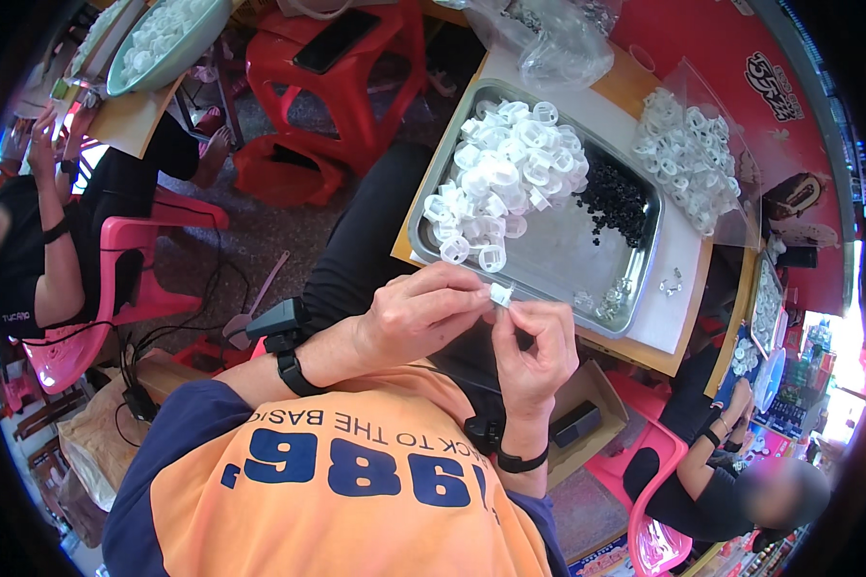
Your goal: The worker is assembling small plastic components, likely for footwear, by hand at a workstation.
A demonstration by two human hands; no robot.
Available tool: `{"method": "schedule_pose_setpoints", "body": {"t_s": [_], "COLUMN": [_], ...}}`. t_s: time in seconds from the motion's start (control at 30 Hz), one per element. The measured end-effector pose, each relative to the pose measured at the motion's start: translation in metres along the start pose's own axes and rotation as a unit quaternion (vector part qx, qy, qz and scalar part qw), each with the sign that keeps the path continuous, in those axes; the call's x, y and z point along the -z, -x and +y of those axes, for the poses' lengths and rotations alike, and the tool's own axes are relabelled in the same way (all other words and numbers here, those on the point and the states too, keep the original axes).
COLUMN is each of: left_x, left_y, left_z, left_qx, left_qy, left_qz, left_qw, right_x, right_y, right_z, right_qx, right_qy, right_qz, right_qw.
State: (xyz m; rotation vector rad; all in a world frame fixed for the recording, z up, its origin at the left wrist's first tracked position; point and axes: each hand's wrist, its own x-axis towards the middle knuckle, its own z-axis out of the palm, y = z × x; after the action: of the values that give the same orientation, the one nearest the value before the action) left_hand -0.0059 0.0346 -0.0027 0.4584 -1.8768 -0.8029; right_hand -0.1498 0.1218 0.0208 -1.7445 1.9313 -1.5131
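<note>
In front of my chest, at the near edge of a metal tray (pixel 539 264), a small white plastic part (pixel 500 294) is between my fingertips. My left hand (pixel 421 315) pinches it from the left with thumb and fingers. From the right, my right hand (pixel 537 354) grips it between thumb and forefinger, its other fingers curled. The part's finer details are too small to make out. A heap of white ring-shaped plastic pieces (pixel 515 168) fills the tray's left side. Small black pieces (pixel 614 204) lie at its far right, and tiny clear or metallic bits (pixel 608 300) in its near right corner.
A clear bag of white rings (pixel 688 159) lies right of the tray; another plastic bag (pixel 563 48) is behind it. Red stools (pixel 342 91) stand left, one bearing a phone (pixel 337 41). An open cardboard box (pixel 592 399) is below the table. People sit at far left and lower right.
</note>
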Motion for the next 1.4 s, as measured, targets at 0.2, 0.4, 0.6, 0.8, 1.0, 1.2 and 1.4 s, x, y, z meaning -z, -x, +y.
{"method": "schedule_pose_setpoints", "body": {"t_s": [0.2, 0.4, 0.6, 0.8, 1.0, 1.2, 1.4], "left_x": [-0.003, 0.000, 0.012, 0.010, 0.008, 0.009, 0.000], "left_y": [0.000, -0.003, -0.014, -0.012, -0.008, -0.005, 0.003], "left_z": [0.001, -0.003, 0.001, 0.001, 0.001, 0.000, 0.005], "left_qx": [0.014, 0.052, 0.415, 0.416, 0.412, 0.397, 0.498], "left_qy": [-0.008, 0.053, 0.435, 0.471, 0.433, 0.329, 0.476], "left_qz": [0.015, -0.007, -0.080, -0.059, -0.057, -0.115, -0.029], "left_qw": [1.000, 0.997, 0.795, 0.776, 0.800, 0.849, 0.724], "right_x": [-0.001, 0.002, 0.002, 0.001, 0.001, 0.004, 0.005], "right_y": [-0.002, 0.001, -0.004, -0.002, -0.008, -0.005, 0.001], "right_z": [0.002, 0.005, 0.004, -0.007, -0.009, -0.004, -0.001], "right_qx": [0.019, -0.242, -0.320, -0.300, -0.120, -0.108, -0.088], "right_qy": [0.020, -0.306, -0.478, -0.280, -0.043, 0.022, 0.026], "right_qz": [-0.004, -0.016, -0.004, -0.022, -0.030, -0.069, -0.067], "right_qw": [1.000, 0.921, 0.818, 0.912, 0.991, 0.992, 0.994]}}
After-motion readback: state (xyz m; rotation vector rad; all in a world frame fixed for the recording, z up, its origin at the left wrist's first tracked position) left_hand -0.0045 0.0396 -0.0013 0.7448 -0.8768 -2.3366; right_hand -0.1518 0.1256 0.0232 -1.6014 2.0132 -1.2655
